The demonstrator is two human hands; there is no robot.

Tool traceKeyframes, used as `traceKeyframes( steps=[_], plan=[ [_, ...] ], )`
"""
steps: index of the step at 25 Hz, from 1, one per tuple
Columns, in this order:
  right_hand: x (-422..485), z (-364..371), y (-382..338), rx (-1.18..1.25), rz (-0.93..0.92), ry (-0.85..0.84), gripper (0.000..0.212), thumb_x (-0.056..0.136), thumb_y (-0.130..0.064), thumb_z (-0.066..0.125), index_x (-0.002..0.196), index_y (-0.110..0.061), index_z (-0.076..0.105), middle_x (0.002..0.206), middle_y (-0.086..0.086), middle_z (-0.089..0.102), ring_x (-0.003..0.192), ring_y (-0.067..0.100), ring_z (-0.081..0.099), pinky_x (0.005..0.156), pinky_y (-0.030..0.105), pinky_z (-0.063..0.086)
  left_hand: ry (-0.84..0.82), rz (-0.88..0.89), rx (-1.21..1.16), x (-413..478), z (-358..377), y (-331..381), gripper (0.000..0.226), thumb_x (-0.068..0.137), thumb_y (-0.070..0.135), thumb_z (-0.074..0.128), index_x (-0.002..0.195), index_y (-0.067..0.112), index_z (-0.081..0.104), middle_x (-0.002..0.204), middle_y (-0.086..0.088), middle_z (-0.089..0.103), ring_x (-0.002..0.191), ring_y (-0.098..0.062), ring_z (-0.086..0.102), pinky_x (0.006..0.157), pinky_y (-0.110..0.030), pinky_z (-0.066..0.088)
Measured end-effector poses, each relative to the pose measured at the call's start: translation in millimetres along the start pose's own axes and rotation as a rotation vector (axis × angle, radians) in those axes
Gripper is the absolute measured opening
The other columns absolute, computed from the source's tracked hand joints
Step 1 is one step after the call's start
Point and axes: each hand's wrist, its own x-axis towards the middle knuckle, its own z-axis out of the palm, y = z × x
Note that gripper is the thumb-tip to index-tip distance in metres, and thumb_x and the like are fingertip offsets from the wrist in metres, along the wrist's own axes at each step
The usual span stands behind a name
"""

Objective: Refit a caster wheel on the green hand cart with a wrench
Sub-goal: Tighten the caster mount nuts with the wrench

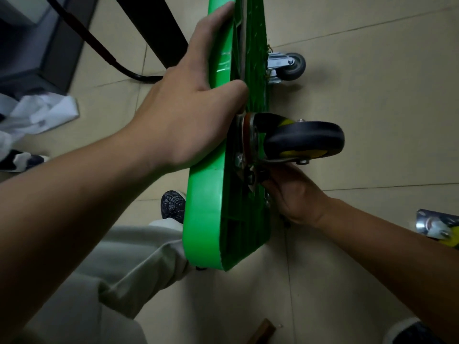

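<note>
Caster wheel point(304, 139), black with a yellow hub, sticks out sideways from the ribbed underside of the green cart point(206, 207), its metal mounting plate lying against the plastic. The cart stands on its edge on the tiled floor point(372, 95), top face turned to the person's left.

The left hand point(183, 120) grasps the cart's upper edge, fingers laid along the smooth green face and the thumb hooked over onto the ribbed side, just above the wheel's plate. The right hand point(295, 197) is tucked under the wheel's bracket, fingers curled up against the bolts by the plate (whether it holds a tool or a nut I cannot tell, since the palm hides it).

Farther along the cart a small grey wheel point(293, 67) is fixed to the same side. A loose wheel point(437, 225) lies on the floor at the right edge, crumpled white paper point(37, 112) lies at the left, and a shoe point(172, 204) stands beside the cart.
</note>
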Motion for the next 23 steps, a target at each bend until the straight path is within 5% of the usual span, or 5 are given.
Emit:
traceKeyframes(
  steps=[4,7,10,16,23],
  plan=[
    [3,-5,-15,0.023,-0.071,0.07,0.03,0.104,-0.026,0.038,0.125,-0.006,0.045,0.104,0.027,0.07,0.099,0.023,0.051,0.089,0.021,0.041,0.004,0.009,-0.017,0,-1,0,0.082,0.082,0.03,0.056,0.155,0.047,0.023,0.107,0.01,0.061,0.086,-0.029,0.065,0.068,-0.056,0.056],
    [-7,-15,-38,0.152,0.064,-0.006,0.014,0.102,-0.013,0.045,0.108,-0.025,0.049,0.079,-0.022,0.061,0.083,-0.007,0.054,0.077,-0.008,0.031,0.004,-0.023,-0.002,-4,-1,2,0.083,0.081,0.032,0.055,0.154,0.051,0.021,0.093,0.01,0.061,0.072,-0.027,0.064,0.064,-0.056,0.056],
    [-19,-21,-63,0.338,0.282,-0.139,0.028,0.107,-0.016,0.038,0.09,-0.038,0.045,0.078,-0.033,0.057,0.074,-0.013,0.055,0.067,0.003,0.035,-0.002,-0.034,-0.012,-4,0,5,0.083,0.08,0.033,0.054,0.154,0.052,0.02,0.097,0.006,0.061,0.072,-0.03,0.066,0.066,-0.056,0.057],
    [-26,-39,-122,0.755,0.713,-0.185,0.036,0.109,-0.036,0.032,0.079,-0.026,0.05,0.057,-0.01,0.049,0.053,0.013,0.049,0.051,0.026,0.042,-0.004,-0.088,-0.004,-7,0,11,0.081,0.084,0.033,0.05,0.153,0.056,0.015,0.101,0.0,0.061,0.073,-0.029,0.066,0.067,-0.045,0.058],
    [-7,-67,-159,1.149,1.042,-0.303,0.045,0.107,-0.049,0.027,0.081,-0.015,0.042,0.06,0.002,0.034,0.044,0.018,0.041,0.05,0.026,0.042,-0.019,-0.129,0.021,-10,-1,18,0.082,0.081,0.036,0.049,0.151,0.058,0.013,0.108,-0.007,0.063,0.079,-0.031,0.068,0.075,-0.049,0.06]
  ],
)
